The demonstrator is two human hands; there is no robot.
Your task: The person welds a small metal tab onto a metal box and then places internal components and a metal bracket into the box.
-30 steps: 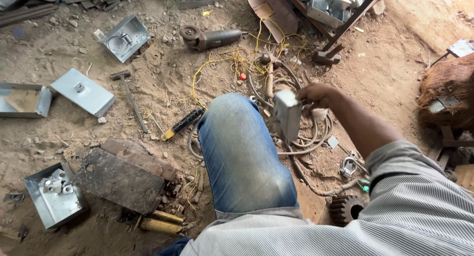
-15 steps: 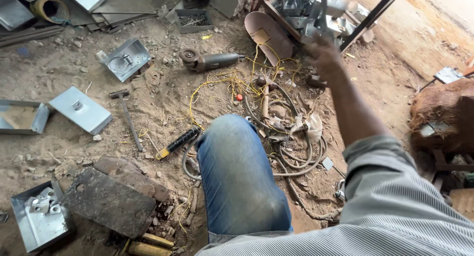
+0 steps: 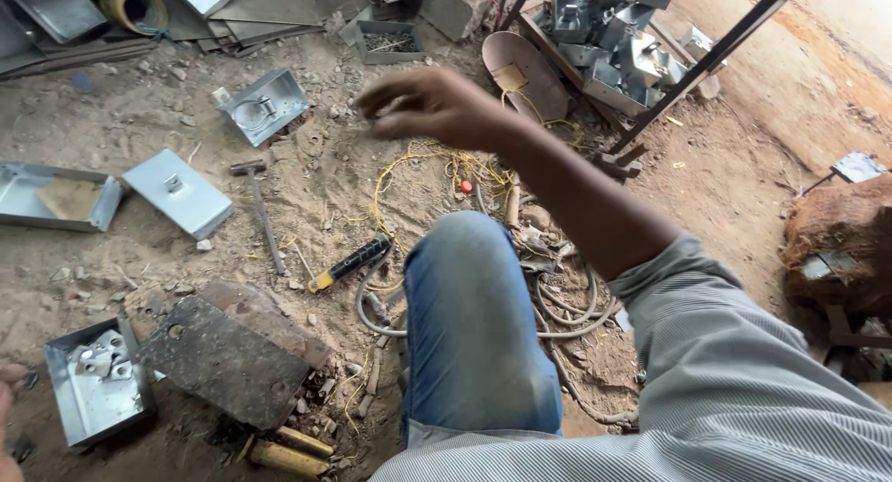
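The right hand (image 3: 429, 106) is held out above the dirt floor, fingers loosely curled and empty. Just beneath it is seen tangled yellow wire (image 3: 418, 166), with an open metal box (image 3: 263, 106) nearby. The left hand (image 3: 7, 417), barely seen at the frame edge, cannot be judged; a tray of fittings (image 3: 98, 380) sits beside it.

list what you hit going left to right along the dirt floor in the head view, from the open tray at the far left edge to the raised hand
open metal tray → flat metal lid with a knob → hammer → black and yellow screwdriver → right hand
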